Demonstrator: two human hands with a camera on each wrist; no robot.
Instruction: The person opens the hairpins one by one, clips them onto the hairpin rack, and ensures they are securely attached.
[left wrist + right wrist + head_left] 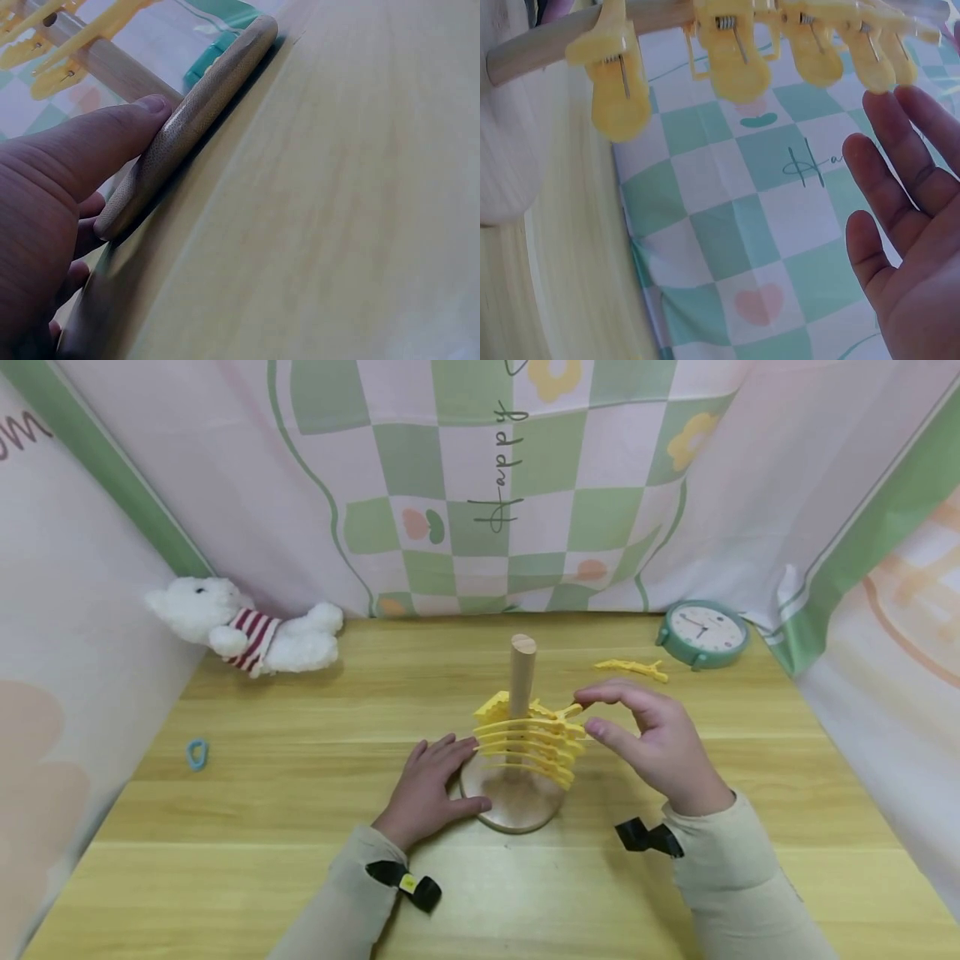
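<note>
A round wooden stand (pixel 523 814) with an upright post (pixel 522 668) is on the table. Several yellow plastic hair clips (pixel 525 752), long-toothed and with metal springs, are clipped one above another on the post. My left hand (pixel 431 789) holds the base at its left rim, thumb (pixel 112 139) on the near edge and fingers along the far side. My right hand (pixel 656 739) pinches the handle end of the top clip (pixel 566 712) between thumb and index finger. In the right wrist view its other fingers (pixel 889 195) are spread beside the clip handles (pixel 739 71).
Another yellow clip (pixel 632 670) lies behind my right hand, near a green round clock (pixel 703 633). At the back left lies a white plush toy (pixel 273 639) in a striped shirt. A small blue ring-shaped piece (pixel 197 754) is on the left. Printed cloth (pixel 480 460) hangs behind the table.
</note>
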